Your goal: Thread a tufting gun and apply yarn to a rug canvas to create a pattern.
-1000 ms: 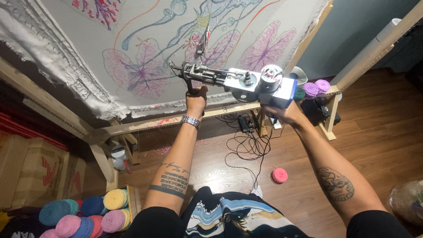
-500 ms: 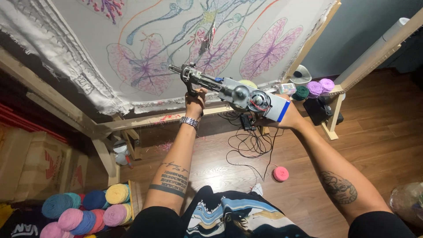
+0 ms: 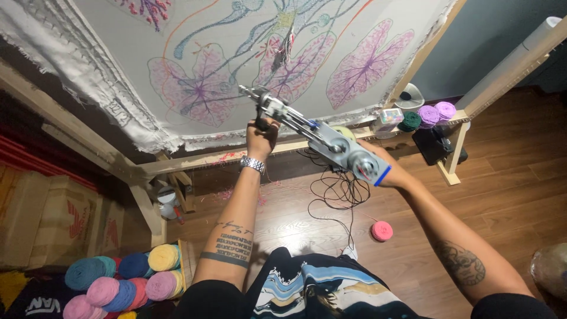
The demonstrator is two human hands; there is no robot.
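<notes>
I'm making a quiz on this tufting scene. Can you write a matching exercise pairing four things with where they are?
Things:
1. grey metal tufting gun
2. pink yarn ball
3. purple yarn cones
4. silver wristwatch

Places:
A. on the left wrist
B. alone on the wooden floor
C. held in both hands against the cloth
D. on the wooden frame's ledge, right side

Pairs: 1-C, 2-B, 3-D, 4-A

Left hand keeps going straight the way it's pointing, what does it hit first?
Likely the stretched cloth, near the purple leaf drawing. The left hand grips the tufting gun aimed there; depth is unclear.
</notes>
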